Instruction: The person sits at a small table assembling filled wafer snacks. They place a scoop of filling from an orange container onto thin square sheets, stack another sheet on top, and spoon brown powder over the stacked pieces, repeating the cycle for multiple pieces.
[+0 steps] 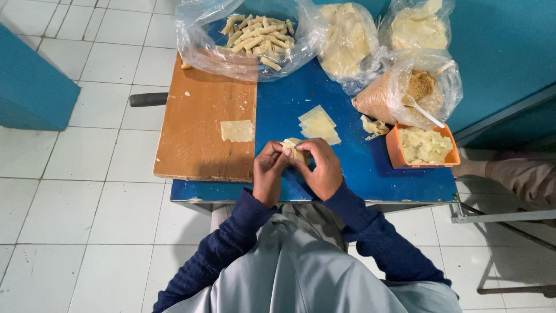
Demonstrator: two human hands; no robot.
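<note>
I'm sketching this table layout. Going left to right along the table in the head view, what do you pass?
Black handle → wooden board → pale dough square → left hand → right hand → dough scraps → orange tub.

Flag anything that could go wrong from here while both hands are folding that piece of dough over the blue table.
The dough piece is pinched between the left hand and right hand; a hard grip might tear the thin sheet. The stacked wrappers lie uncovered and may dry out. The orange tub sits near the blue table corner, where a sleeve could knock it.
</note>
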